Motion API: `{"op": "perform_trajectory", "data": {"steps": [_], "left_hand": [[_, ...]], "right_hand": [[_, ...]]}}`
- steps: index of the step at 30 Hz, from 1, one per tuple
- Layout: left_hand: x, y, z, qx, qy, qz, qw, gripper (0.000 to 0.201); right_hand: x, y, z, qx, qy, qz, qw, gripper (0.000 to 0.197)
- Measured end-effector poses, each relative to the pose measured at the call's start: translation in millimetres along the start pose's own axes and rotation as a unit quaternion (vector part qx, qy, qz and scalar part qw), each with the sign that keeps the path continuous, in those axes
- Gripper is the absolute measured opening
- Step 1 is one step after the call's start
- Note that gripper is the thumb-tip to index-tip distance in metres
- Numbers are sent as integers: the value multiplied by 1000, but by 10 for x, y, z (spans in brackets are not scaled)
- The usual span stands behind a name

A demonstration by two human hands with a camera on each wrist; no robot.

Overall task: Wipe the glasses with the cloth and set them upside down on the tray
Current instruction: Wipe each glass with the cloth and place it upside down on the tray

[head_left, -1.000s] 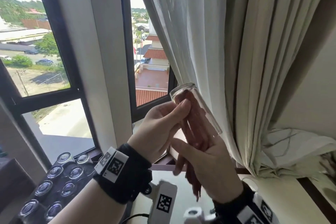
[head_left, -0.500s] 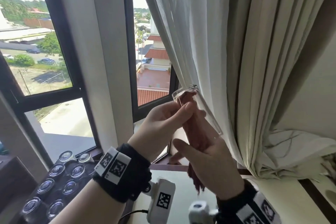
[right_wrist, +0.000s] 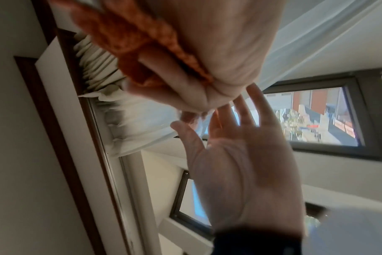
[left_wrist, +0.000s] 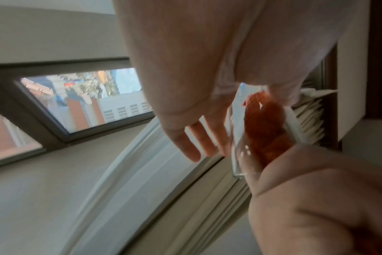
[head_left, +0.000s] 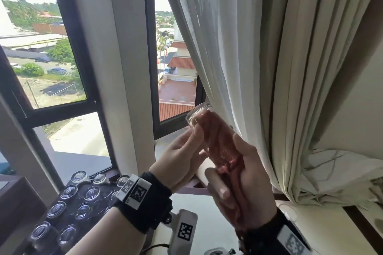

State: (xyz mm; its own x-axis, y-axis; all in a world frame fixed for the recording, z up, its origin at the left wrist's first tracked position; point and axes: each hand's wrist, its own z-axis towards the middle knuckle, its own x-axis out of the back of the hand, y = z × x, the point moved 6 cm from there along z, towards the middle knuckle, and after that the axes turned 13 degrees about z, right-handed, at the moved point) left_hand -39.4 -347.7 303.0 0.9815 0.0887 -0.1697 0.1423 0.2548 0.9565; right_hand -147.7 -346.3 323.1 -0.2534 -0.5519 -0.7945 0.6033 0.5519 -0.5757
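Tray: at your lower left under the window, carrying rows of upturned glasses.
Left hand: your fingers lie straight and released, flat against the side of the glass.
Glass: raised before the curtain, tilted, closed end up-left.
Cloth: red, stuffed inside the glass.
Right hand: your fingers grasp the glass and the cloth's trailing end.

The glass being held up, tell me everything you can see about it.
The glass is a clear, slim, straight-sided tumbler, held up in front of the curtain, tilted with its base up and left. A red cloth is stuffed inside. The left hand's straight fingers touch its side; the right hand grips the mouth end and cloth.
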Motion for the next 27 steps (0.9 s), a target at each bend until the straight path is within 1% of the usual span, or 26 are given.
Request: {"op": "perform_trajectory", "data": {"steps": [2,3,4,5,6,7,8,9,10,11,12,13,14,15,16,17,18,19,20,21,22,23,24,25,26,27], "left_hand": [[95,-47,1,19,8,75,997,73],[148,-74,-8,30,14,107,994,65],[193,-80,-30,40,24,125,991,60],[223,-76,-60,52,34,129,990,57],[235,-58,-95,64,40,125,989,55],[227,-13,-126,74,48,123,989,55],[224,41,-148,79,59,127,987,57],[207,108,-166,84,68,142,984,56],[186,165,-184,93,72,160,980,55],[164,216,-201,95,67,173,978,53],[150,272,-218,86,65,180,978,49],[137,335,-237,71,69,186,978,42],[137,394,-264,52,75,192,977,36],[148,431,-291,36,78,201,976,33],[160,471,-314,21,80,212,974,34],[183,500,-323,6,73,220,973,36],[223,497,-329,-7,59,215,975,37],[261,460,-332,-16,32,194,980,41],[300,422,-345,-19,10,160,987,49],[340,394,-366,-15,-5,116,993,59],[385,361,-390,-8,-9,67,998,68],[430,336,-410,-1,-5,35,999,72],[479,321,-424,7,11,37,999,71],[530,321,-434,17,41,69,997,65],[589,331,-452,28,76,120,990,55],[638,371,-486,40,110,172,978,48]], "right_hand": [[134,-95,20,49,78,-55,994,46],[192,-163,21,72,109,-104,986,40],[241,-228,8,96,135,-172,971,33],[262,-275,-16,120,154,-251,948,28],[278,-311,-47,146,166,-332,917,24],[266,-337,-71,176,161,-406,882,21],[221,-354,-99,215,136,-472,844,21],[147,-349,-126,262,87,-536,798,26],[85,-305,-145,302,29,-597,743,32],[61,-219,-154,319,-17,-659,681,38],[56,-127,-151,315,-37,-720,617,45],[69,-57,-129,297,-32,-768,566,51],[82,-7,-104,280,-17,-793,540,54],[91,47,-90,276,-8,-799,534,57],[83,111,-89,278,-15,-796,538,60],[67,170,-90,278,-30,-773,570,64],[61,204,-80,261,-37,-719,643,68],[60,230,-67,210,-27,-629,748,70],[38,288,-76,134,-8,-512,848,67],[17,375,-104,61,9,-391,918,57],[-6,460,-129,16,20,-302,953,45],[-26,518,-143,-6,26,-259,966,40],[-40,552,-128,-13,30,-254,967,42],[-38,558,-86,-2,30,-285,958,48],[-22,543,-39,24,22,-366,930,58],[-24,513,11,70,0,-490,869,69]]}}
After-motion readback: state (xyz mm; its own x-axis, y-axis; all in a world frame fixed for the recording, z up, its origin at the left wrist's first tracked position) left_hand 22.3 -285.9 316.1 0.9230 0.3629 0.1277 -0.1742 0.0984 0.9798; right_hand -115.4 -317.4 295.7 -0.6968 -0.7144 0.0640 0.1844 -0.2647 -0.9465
